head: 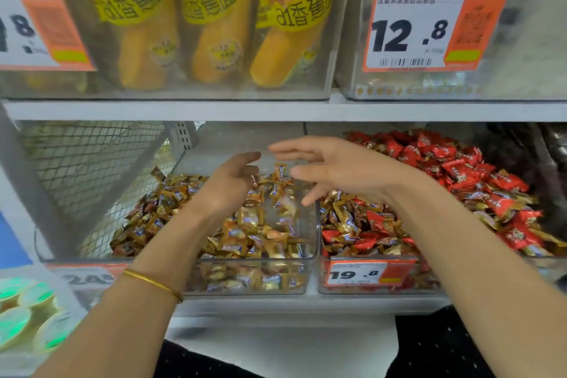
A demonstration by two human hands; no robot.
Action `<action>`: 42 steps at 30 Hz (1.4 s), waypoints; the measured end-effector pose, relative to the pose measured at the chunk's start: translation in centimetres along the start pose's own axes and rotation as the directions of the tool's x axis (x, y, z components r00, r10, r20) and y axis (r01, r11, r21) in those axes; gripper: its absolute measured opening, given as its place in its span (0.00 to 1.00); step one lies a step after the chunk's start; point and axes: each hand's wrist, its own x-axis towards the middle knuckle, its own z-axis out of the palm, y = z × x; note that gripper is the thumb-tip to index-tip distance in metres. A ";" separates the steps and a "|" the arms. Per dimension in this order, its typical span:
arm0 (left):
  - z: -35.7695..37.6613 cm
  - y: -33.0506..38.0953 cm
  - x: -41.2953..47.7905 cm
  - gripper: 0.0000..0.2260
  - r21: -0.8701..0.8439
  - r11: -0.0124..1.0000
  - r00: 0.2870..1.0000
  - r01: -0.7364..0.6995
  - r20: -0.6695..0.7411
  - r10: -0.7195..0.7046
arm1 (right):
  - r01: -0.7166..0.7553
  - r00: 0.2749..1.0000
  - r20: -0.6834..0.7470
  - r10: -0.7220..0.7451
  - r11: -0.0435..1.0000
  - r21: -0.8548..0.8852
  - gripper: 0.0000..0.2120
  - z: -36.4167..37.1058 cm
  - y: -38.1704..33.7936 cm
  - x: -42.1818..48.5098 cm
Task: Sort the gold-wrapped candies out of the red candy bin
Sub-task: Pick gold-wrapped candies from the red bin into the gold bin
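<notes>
1. The red bin [426, 281], right, has gold candies [343, 224] crowding its near left corner.
2. The gold bin [245, 281], left, is heaped full.
3. The left hand [230, 184] and right hand [334, 169] hang over the gold bin, fingers spread, holding nothing (one blurred candy seems mid-fall).
4. Judged step: drop-off; next calls for reaching right to pinch more gold ones.

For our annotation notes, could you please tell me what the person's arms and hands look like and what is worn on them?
The left hand and right hand are ungloved, and both arms are bare, with no sleeves in view. A thin gold bangle circles the left wrist; the right wrist wears nothing.
</notes>
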 end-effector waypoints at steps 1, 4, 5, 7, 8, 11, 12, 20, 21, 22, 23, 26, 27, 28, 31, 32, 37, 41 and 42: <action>0.1 0.1 -0.1 0.20 0.041 0.998 0.999 -0.044 -0.011 0.044 | 0.008 1.000 -0.015 -0.007 0.999 0.033 0.18 -0.6 0.3 -0.5; 1.4 1.0 -0.6 0.16 0.130 0.963 0.971 -0.236 -0.009 0.239 | -0.038 0.972 -0.229 0.049 0.998 0.051 0.12 -2.7 2.0 -2.3; 2.0 1.5 -0.7 0.14 0.139 0.947 0.957 -0.289 0.022 0.289 | -0.081 0.956 -0.282 0.081 0.997 0.013 0.10 -3.3 2.8 -2.7; 3.4 2.3 -0.8 0.12 0.160 0.916 0.929 -0.367 0.110 0.353 | -0.153 0.953 -0.277 0.120 0.983 -0.099 0.09 -4.0 4.3 -3.2; 4.1 2.6 -0.7 0.11 0.187 0.898 0.915 -0.397 0.150 0.374 | -0.167 0.969 -0.212 0.130 0.971 -0.170 0.09 -3.9 4.9 -3.1; 5.8 2.9 -0.3 0.11 0.268 0.852 0.892 -0.450 0.178 0.415 | -0.142 0.980 0.045 0.195 0.837 -0.528 0.23 -2.7 6.7 -2.1; 6.0 2.9 -0.1 0.11 0.269 0.852 0.893 -0.450 0.160 0.421 | -0.118 0.973 0.088 0.215 0.783 -0.611 0.28 -2.4 7.3 -1.5; 6.4 2.8 0.1 0.13 0.201 0.883 0.906 -0.424 0.092 0.414 | 0.032 0.958 0.181 0.222 0.544 -0.838 0.31 -1.9 8.2 0.5; 6.4 2.8 0.0 0.13 0.195 0.883 0.904 -0.427 0.092 0.417 | 0.047 0.952 0.195 0.235 0.519 -0.854 0.32 -1.7 8.2 0.5; 6.4 2.7 0.0 0.13 0.190 0.884 0.904 -0.427 0.093 0.416 | 0.057 0.954 0.198 0.225 0.511 -0.858 0.31 -1.4 8.3 0.5; 6.3 2.7 0.0 0.13 0.184 0.887 0.906 -0.424 0.094 0.414 | 0.061 0.963 0.187 0.194 0.520 -0.852 0.28 -1.3 8.5 0.5; 6.3 2.7 -0.1 0.12 0.188 0.885 0.905 -0.426 0.099 0.415 | 0.034 0.991 0.106 0.083 0.607 -0.794 0.18 -1.1 8.9 0.5; 6.4 2.6 -0.1 0.12 0.192 0.884 0.904 -0.427 0.099 0.416 | 0.017 0.994 0.081 0.071 0.637 -0.771 0.16 -1.1 9.0 0.5; 6.3 2.6 0.0 0.12 0.199 0.882 0.904 -0.428 0.099 0.416 | -0.005 0.996 0.054 0.067 0.671 -0.741 0.16 -1.3 8.9 0.4; 6.3 2.6 -0.1 0.11 0.247 0.867 0.902 -0.432 0.095 0.422 | -0.080 0.997 -0.035 0.073 0.819 -0.568 0.15 -2.2 8.3 -0.6; 6.3 2.6 -0.2 0.11 0.265 0.860 0.900 -0.435 0.092 0.427 | -0.098 0.995 -0.076 0.069 0.861 -0.498 0.15 -2.6 8.1 -1.1; 6.5 3.8 -0.6 0.11 0.375 0.763 0.844 -0.526 0.120 0.523 | -0.153 0.941 -0.329 0.079 0.966 -0.208 0.14 -5.1 7.7 -3.6; 7.4 5.9 -0.9 0.12 0.376 0.720 0.807 -0.583 0.164 0.568 | -0.148 0.885 -0.426 0.189 0.981 0.128 0.10 -6.6 7.9 -5.4; 7.7 6.4 -0.8 0.12 0.377 0.740 0.830 -0.557 0.204 0.520 | -0.159 0.870 -0.437 0.227 0.969 0.187 0.12 -6.8 7.9 -5.7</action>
